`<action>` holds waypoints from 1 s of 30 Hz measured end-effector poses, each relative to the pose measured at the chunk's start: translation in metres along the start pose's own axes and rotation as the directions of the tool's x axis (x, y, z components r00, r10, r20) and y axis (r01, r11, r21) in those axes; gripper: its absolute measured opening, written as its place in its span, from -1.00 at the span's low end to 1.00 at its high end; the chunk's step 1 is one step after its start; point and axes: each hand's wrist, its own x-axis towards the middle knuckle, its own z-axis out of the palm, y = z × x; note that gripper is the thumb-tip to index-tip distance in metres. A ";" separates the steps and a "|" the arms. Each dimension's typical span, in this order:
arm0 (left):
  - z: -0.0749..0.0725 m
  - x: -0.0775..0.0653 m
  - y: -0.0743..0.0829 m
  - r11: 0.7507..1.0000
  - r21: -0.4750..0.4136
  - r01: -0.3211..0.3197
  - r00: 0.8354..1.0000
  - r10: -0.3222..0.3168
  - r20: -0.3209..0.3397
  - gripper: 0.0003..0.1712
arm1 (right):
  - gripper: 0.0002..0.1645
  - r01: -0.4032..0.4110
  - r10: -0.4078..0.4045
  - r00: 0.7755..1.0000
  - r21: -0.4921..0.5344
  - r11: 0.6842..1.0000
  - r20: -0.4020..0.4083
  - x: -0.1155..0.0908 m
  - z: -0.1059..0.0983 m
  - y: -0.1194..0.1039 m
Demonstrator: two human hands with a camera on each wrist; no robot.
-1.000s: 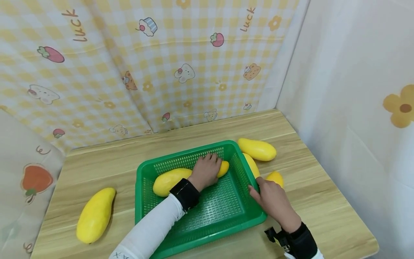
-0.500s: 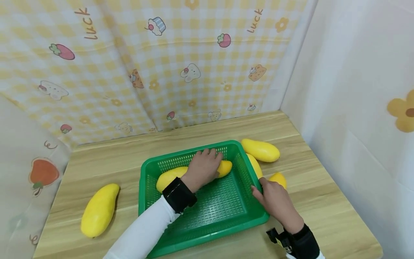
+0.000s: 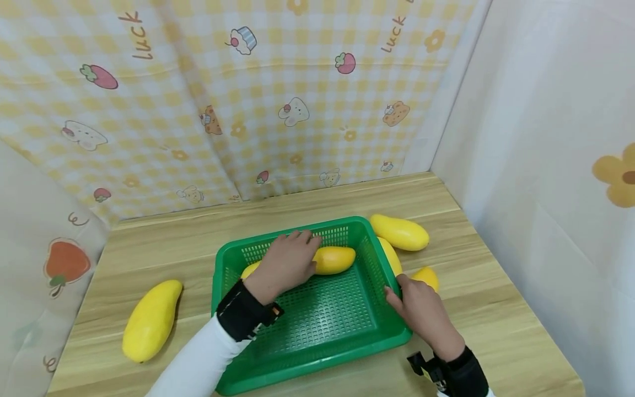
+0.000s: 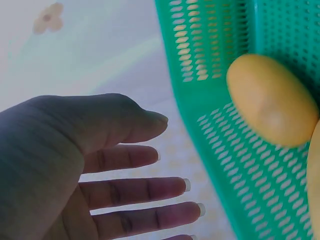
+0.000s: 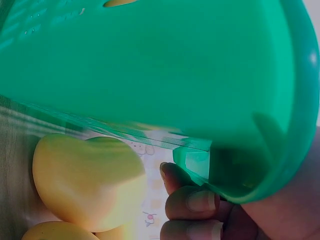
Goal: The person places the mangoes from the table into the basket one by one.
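My left hand (image 3: 285,262) is over the green plastic basket (image 3: 317,364), fingers extended and spread, with nothing in its grasp in the left wrist view. Just right of its fingertips, a yellow mango (image 3: 335,260) lies inside the basket along the far wall. Another mango (image 3: 250,269) in there is mostly hidden behind the hand. My right hand (image 3: 421,303) grips the basket's right rim; its fingers (image 5: 192,202) curl under the edge in the right wrist view.
Right of the basket lie a mango (image 3: 399,231), a second mango (image 3: 390,256) against the wall and a third mango (image 3: 426,277) partly behind my right hand. One more mango (image 3: 152,321) rests on the wooden table (image 3: 208,223) at left. Patterned curtains (image 3: 297,71) surround it.
My left hand has come off the mango at the right and shifted left, baring more of it. The right hand keeps its hold on the rim. The view has shifted slightly.
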 end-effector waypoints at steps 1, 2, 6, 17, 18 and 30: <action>-0.003 -0.005 -0.004 1.000 -0.009 0.007 1.000 -0.007 -0.020 -0.59 | -0.68 -0.002 0.002 1.000 0.001 1.000 0.001 0.000 0.000 0.000; -0.006 -0.010 -0.008 1.000 -0.013 0.014 0.999 -0.015 -0.050 -0.58 | -0.68 -0.004 0.004 1.000 0.000 1.000 0.002 0.000 0.000 -0.001; -0.017 -0.031 -0.026 0.997 0.005 0.077 0.985 -0.075 -0.154 -0.52 | -0.67 -0.011 0.011 1.000 0.002 1.000 0.003 0.000 -0.002 -0.002; -0.028 -0.078 -0.049 0.955 -0.128 0.268 0.932 -0.291 -0.215 -0.48 | -0.68 -0.033 0.033 0.999 0.018 0.999 0.026 0.001 -0.003 -0.003; -0.028 -0.083 -0.051 0.951 -0.143 0.273 0.928 -0.300 -0.221 -0.48 | -0.68 -0.035 0.035 0.999 0.017 0.999 0.025 0.001 -0.002 -0.003; -0.006 -0.149 -0.086 0.869 -0.240 0.432 0.796 -0.493 -0.352 -0.39 | -0.68 -0.015 0.015 1.000 0.017 1.000 0.003 0.000 -0.001 -0.001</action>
